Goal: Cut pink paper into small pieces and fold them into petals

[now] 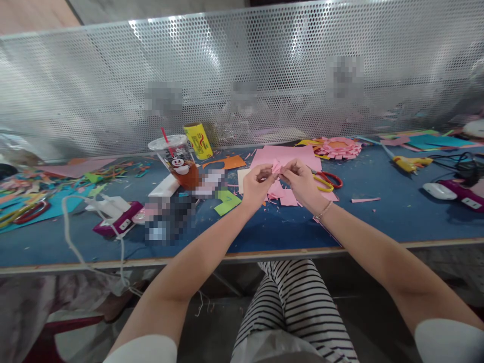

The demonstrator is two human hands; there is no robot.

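Between my two hands is a small folded pink paper piece [277, 167], held just above the table. My left hand [257, 185] pinches it from the left, fingers closed. From the right, the closed fingertips of my right hand [298, 180] grip its other side. Behind it lies a larger pink sheet [285, 153]. Pink paper scraps [289, 197] lie under my hands. Scissors with red and yellow handles [331, 180] rest just right of my right hand, partly hidden by it.
A plastic cup of drink [185, 169] and a yellow packet [199, 141] stand back left. A purple power strip [120, 220] with white cables sits left. At right are a pink fringed paper ring [340, 148], a yellow glue gun [410, 163] and another purple strip [467, 195].
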